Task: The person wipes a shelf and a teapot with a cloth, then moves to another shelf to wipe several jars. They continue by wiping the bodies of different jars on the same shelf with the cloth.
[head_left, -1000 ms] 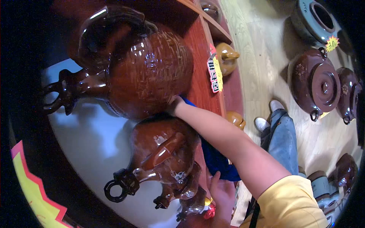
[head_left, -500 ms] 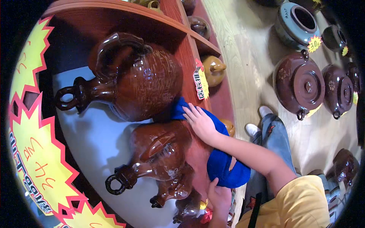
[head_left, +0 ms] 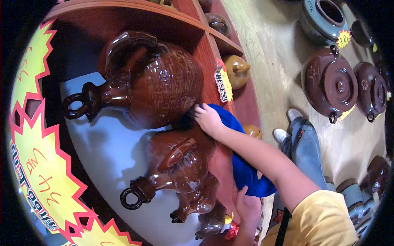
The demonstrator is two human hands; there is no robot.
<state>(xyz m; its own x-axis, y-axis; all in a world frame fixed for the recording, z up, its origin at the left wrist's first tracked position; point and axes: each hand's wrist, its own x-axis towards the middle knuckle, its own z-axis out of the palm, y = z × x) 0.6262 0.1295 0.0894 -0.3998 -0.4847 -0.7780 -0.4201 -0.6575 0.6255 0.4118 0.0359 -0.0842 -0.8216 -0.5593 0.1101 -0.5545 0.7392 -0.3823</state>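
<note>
My right hand [head_left: 208,119] presses one end of a blue cloth [head_left: 247,170] against the base of a large glossy brown jug [head_left: 170,84], its fingers bent over the cloth. Lower in the view, my left hand [head_left: 248,208] grips the cloth's hanging end with the thumb in front; its other fingers are mostly hidden. The jug stands on a shelf and appears sideways, with its ringed neck toward the left. Beside it stand a smaller brown jug [head_left: 180,158] with a ring on top and a still smaller brown pot [head_left: 199,197].
Yellow starburst price signs [head_left: 47,164] line the left edge. A wooden shelf divider [head_left: 205,57] rises beside the large jug, with a tan pot [head_left: 237,71] in a neighbouring compartment. Lidded brown pots [head_left: 331,84] and a blue-grey pot [head_left: 322,20] stand on the wooden floor.
My right hand has slid slightly left and its fingers have bent closer to the large jug's base. The view has shifted slightly. My left hand stays at the hanging cloth.
</note>
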